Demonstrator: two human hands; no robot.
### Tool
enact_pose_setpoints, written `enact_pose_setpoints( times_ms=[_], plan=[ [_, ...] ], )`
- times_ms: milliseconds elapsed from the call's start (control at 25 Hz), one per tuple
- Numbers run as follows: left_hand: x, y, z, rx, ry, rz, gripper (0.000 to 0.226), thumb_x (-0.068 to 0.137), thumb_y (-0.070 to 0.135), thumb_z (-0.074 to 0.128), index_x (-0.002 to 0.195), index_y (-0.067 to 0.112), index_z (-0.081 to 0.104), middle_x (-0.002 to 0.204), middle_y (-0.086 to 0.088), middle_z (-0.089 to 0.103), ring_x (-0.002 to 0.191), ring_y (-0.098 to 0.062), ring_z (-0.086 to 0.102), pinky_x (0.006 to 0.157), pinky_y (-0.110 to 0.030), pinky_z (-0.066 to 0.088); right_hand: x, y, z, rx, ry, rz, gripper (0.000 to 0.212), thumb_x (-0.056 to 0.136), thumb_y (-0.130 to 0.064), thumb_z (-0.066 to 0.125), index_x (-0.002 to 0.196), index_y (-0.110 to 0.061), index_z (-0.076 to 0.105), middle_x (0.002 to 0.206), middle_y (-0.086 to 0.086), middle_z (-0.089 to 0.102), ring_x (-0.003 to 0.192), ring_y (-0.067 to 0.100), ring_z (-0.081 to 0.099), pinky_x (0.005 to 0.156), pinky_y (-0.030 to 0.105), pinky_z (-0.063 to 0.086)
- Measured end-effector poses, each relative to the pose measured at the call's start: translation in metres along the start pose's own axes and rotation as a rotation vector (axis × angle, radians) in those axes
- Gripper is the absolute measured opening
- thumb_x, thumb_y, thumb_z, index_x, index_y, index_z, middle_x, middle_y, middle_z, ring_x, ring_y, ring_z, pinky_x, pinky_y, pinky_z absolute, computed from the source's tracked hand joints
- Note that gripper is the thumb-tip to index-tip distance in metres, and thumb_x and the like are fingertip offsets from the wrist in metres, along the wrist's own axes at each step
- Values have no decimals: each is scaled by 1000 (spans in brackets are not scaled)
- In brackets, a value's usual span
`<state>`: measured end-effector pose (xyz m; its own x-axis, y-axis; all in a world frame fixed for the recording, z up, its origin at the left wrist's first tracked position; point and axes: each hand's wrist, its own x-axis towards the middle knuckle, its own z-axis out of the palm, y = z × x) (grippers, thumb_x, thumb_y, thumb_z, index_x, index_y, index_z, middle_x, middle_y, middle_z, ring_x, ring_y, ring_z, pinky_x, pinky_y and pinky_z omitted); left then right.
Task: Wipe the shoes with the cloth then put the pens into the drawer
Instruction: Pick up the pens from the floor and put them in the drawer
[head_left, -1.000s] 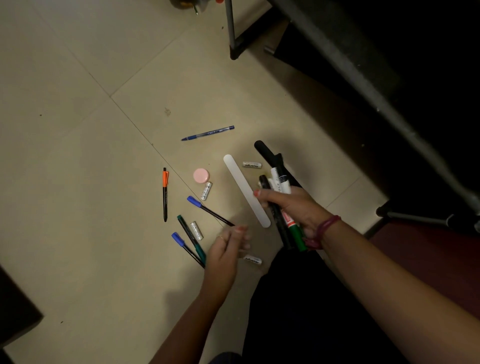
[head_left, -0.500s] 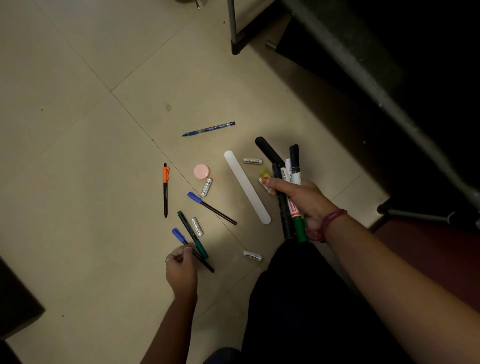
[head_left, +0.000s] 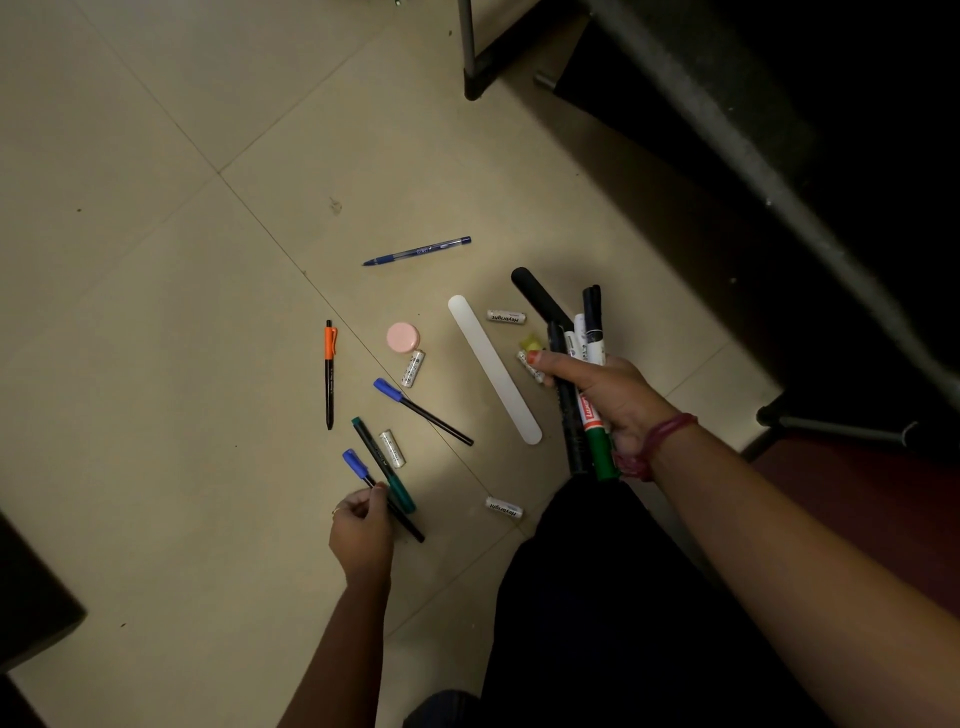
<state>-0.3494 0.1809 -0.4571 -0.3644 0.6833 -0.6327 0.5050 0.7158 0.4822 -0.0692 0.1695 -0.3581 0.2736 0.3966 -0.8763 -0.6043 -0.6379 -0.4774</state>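
Pens lie scattered on the tiled floor. My left hand (head_left: 361, 525) pinches a blue-capped black pen (head_left: 382, 493), and a green pen (head_left: 384, 470) lies touching it. My right hand (head_left: 597, 395) grips a bundle of markers (head_left: 584, 374), among them a green-bodied one and black ones. Loose on the floor are an orange-topped pen (head_left: 329, 374), another blue-capped pen (head_left: 422, 411) and a blue ballpoint (head_left: 417, 251). No shoes, cloth or drawer are in view.
A white flat stick (head_left: 493, 369), a pink round cap (head_left: 401, 338) and several small batteries (head_left: 413, 368) lie among the pens. A dark table frame (head_left: 769, 171) and metal legs (head_left: 470, 52) stand at the right and top. My dark-clothed knee (head_left: 597, 597) is below.
My left hand has swung left from the middle down to the blue-capped pen and pinched it. My right hand has lifted the marker bundle slightly.
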Motion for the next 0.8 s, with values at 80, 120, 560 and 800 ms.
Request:
enact_pose_setpoints(
  times_ms=[80, 120, 560, 800],
  plan=[
    [3, -2, -2, 37, -20, 14, 20, 93, 20, 56, 91, 2, 63, 79, 0, 59, 73, -11, 52, 66, -26, 42, 1, 1, 0, 7, 4, 1, 21, 70, -25, 81, 76, -17, 63, 62, -3, 63, 51, 9, 56, 54, 23, 49],
    [4, -3, -3, 45, -29, 19, 21, 93, 20, 54, 90, 1, 63, 78, -2, 58, 73, -14, 52, 65, -27, 43, 2, 0, -1, 10, 4, 1, 21, 70, -25, 81, 76, -17, 63, 62, -3, 63, 51, 9, 56, 53, 22, 48],
    [-19, 20, -12, -329, -65, 67, 22, 98, 12, 40, 81, 12, 53, 76, -8, 59, 74, -16, 56, 76, -34, 51, -5, -5, -3, 77, -85, -4, 17, 74, -19, 78, 78, -14, 63, 61, 0, 62, 48, 9, 57, 48, 20, 50],
    [-67, 71, -9, -593, -228, -9, 22, 98, 11, 37, 81, 12, 50, 70, -4, 52, 61, -13, 46, 59, -26, 44, -40, -16, -12, 201, -153, 12, 27, 76, -12, 75, 98, -3, 64, 95, 18, 68, 78, 19, 67, 68, 36, 59]
  ],
)
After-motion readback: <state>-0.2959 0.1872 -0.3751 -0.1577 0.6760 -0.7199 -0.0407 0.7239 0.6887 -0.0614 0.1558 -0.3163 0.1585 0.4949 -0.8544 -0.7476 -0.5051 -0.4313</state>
